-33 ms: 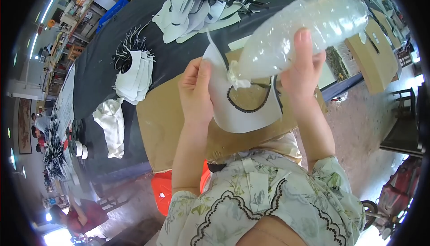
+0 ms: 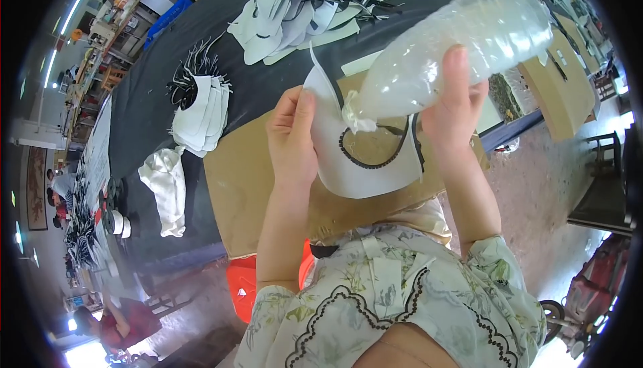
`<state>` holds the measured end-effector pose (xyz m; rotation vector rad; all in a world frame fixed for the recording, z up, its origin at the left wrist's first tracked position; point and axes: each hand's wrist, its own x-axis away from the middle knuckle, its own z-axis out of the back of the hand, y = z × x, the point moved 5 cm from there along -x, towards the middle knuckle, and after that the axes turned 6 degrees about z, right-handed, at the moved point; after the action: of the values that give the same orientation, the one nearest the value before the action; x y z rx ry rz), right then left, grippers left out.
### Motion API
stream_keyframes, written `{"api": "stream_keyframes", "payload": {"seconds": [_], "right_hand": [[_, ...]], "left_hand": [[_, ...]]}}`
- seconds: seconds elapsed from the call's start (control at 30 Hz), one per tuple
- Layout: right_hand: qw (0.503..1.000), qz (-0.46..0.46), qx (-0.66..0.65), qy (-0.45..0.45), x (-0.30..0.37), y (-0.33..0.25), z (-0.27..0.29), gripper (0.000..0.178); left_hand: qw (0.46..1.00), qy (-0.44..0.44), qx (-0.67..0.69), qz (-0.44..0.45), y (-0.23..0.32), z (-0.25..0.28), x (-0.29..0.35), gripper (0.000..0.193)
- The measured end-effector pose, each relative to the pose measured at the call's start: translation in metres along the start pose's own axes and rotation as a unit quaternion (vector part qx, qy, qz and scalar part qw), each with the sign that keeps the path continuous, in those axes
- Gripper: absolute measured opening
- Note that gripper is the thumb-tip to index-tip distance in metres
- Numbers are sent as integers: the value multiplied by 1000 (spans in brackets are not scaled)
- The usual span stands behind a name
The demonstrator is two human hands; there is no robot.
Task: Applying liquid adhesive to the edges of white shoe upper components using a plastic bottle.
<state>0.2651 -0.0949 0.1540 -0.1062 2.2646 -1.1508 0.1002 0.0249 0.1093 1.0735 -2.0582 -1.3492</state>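
My right hand (image 2: 455, 110) grips a clear plastic bottle (image 2: 462, 43) holding whitish liquid, tilted so its cloth-wrapped mouth (image 2: 357, 119) touches a white curved cut piece (image 2: 348, 167). That piece has black scalloped trim along its inner curve. My left hand (image 2: 291, 137) pinches the piece's left edge, holding it above a brown cardboard sheet (image 2: 248, 187) on the black table (image 2: 147, 107).
A stack of white cut pieces with black trim (image 2: 201, 110) and a white rag (image 2: 164, 190) lie to the left. More white pieces (image 2: 288, 16) pile at the far side. Cardboard boxes (image 2: 559, 80) stand right; an orange stool (image 2: 244, 287) is below. Other people sit far left.
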Motion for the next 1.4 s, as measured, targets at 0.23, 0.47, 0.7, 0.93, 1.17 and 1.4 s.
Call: {"api": "stream_keyframes", "payload": {"seconds": [0.23, 0.47, 0.7, 0.93, 1.17, 1.4], "right_hand": [[990, 90, 18, 106, -23, 9, 11, 42], [988, 129, 19, 83, -23, -7, 7, 39], [984, 23, -112, 135, -15, -6, 13, 28], [996, 77, -28, 19, 2, -17, 23, 27], [981, 187, 49, -28, 11, -14, 13, 24], [987, 66, 130, -64, -2, -1, 8, 24]], "left_hand": [[997, -63, 4, 34, -1, -15, 0, 18], [995, -77, 5, 57, -8, -20, 1, 15], [996, -68, 7, 53, -9, -12, -4, 14], [998, -43, 44, 20, -9, 1, -15, 15], [1000, 14, 16, -10, -8, -7, -20, 16], [1000, 7, -9, 4, -5, 3, -26, 18]]}}
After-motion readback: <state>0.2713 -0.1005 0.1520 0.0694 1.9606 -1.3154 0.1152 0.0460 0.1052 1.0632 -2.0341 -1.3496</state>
